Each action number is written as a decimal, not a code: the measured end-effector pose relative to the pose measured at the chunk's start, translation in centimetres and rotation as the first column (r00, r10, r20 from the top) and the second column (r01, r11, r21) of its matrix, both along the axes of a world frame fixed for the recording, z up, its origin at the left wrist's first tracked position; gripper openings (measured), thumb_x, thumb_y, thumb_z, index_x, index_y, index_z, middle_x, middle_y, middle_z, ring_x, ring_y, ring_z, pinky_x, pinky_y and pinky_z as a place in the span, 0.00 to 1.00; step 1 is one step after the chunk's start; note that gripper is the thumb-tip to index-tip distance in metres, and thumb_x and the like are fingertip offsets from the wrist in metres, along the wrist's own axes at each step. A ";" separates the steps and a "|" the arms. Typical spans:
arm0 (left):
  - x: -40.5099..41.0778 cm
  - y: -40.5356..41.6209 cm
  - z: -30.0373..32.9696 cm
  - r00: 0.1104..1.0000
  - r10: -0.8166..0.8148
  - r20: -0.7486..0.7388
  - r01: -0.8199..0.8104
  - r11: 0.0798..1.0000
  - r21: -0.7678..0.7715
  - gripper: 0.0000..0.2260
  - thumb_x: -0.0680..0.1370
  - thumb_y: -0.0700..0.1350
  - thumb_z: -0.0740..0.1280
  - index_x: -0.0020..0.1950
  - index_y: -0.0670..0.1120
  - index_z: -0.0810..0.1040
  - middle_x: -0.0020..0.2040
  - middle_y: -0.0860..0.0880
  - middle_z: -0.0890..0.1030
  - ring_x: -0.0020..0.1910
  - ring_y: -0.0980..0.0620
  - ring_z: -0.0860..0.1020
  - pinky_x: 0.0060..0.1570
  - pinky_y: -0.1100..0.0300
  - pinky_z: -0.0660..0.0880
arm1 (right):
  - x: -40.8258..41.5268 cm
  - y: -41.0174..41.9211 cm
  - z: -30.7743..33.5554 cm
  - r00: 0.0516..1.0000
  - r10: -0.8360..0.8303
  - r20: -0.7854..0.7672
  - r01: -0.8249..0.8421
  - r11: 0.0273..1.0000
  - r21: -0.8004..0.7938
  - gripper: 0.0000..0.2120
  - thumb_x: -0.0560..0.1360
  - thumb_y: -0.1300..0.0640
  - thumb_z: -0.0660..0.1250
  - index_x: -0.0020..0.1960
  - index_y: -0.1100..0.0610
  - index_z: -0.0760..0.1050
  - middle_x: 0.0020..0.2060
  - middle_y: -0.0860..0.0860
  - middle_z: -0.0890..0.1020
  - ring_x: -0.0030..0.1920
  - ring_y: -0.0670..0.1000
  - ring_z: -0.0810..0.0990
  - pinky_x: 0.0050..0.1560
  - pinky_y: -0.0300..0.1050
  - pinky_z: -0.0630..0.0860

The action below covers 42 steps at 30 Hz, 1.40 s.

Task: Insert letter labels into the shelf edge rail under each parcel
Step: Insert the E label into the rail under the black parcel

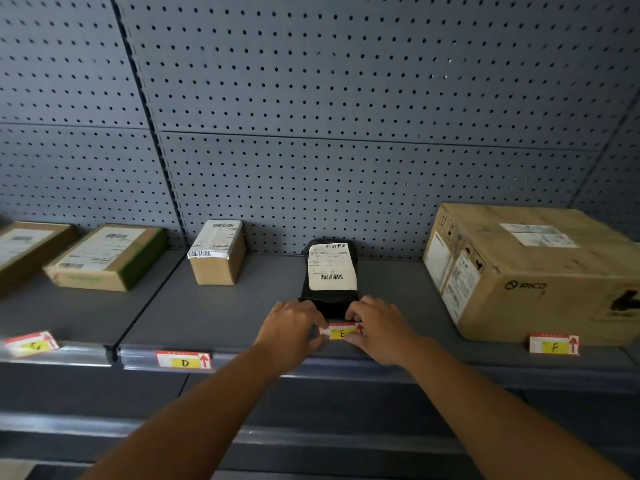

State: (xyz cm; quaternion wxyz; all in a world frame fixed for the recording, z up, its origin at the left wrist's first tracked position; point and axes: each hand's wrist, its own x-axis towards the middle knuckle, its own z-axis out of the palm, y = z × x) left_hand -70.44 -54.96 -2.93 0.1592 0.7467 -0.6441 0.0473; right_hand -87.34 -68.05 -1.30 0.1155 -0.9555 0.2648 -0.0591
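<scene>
A label marked E (pixel 341 332), yellow with a red arrow, lies at the front edge of the grey shelf, just in front of a black parcel (pixel 330 275) with a white shipping slip. My left hand (pixel 289 329) pinches the label's left end and my right hand (pixel 379 329) pinches its right end. The clear edge rail (pixel 138 358) runs along the shelf front. A D label (pixel 183 360) sits in the rail below a small brown box (pixel 216 252). An F label (pixel 554 344) stands in front of the large Pico carton (pixel 533 271).
Two flat cardboard parcels (pixel 107 256) (pixel 27 247) lie on the left shelf section, with a blurred label (pixel 31 344) at its front edge. A grey pegboard wall (pixel 346 133) backs the shelf. A lower shelf edge (pixel 311 441) runs beneath my forearms.
</scene>
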 end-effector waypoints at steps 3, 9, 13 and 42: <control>0.3 -0.3 0.0 1.000 -0.005 -0.023 0.006 1.000 0.019 0.12 0.75 0.56 0.70 0.58 0.58 0.80 0.54 0.56 0.79 0.53 0.54 0.76 0.58 0.54 0.70 | 0.2 0.0 0.3 1.000 -0.020 -0.014 0.021 0.997 0.074 0.16 0.77 0.47 0.71 0.62 0.48 0.73 0.53 0.46 0.74 0.56 0.50 0.73 0.58 0.49 0.68; 0.7 -0.4 0.4 0.987 -0.027 -0.161 0.040 0.996 0.082 0.13 0.73 0.54 0.74 0.57 0.57 0.80 0.52 0.56 0.80 0.50 0.56 0.76 0.54 0.53 0.74 | 0.2 -0.1 0.6 0.996 -0.052 -0.075 0.063 0.987 0.148 0.14 0.77 0.47 0.71 0.59 0.45 0.72 0.55 0.48 0.71 0.58 0.51 0.71 0.61 0.50 0.69; 0.9 -0.2 0.6 0.969 -0.022 -0.247 0.049 0.993 0.106 0.15 0.72 0.54 0.75 0.58 0.55 0.80 0.53 0.56 0.80 0.50 0.57 0.75 0.54 0.53 0.75 | 0.1 -0.3 0.4 0.993 -0.053 -0.107 0.072 0.979 0.191 0.14 0.76 0.45 0.72 0.56 0.43 0.70 0.59 0.48 0.67 0.60 0.51 0.68 0.63 0.50 0.69; -0.8 5.2 2.3 0.988 -0.152 -0.002 0.150 0.981 -0.125 0.01 0.75 0.49 0.73 0.45 0.54 0.82 0.42 0.58 0.83 0.43 0.57 0.77 0.51 0.59 0.70 | -3.7 6.8 -8.3 0.922 0.280 0.267 -0.006 0.700 -0.715 0.14 0.74 0.59 0.76 0.56 0.58 0.78 0.50 0.55 0.80 0.47 0.55 0.78 0.46 0.50 0.75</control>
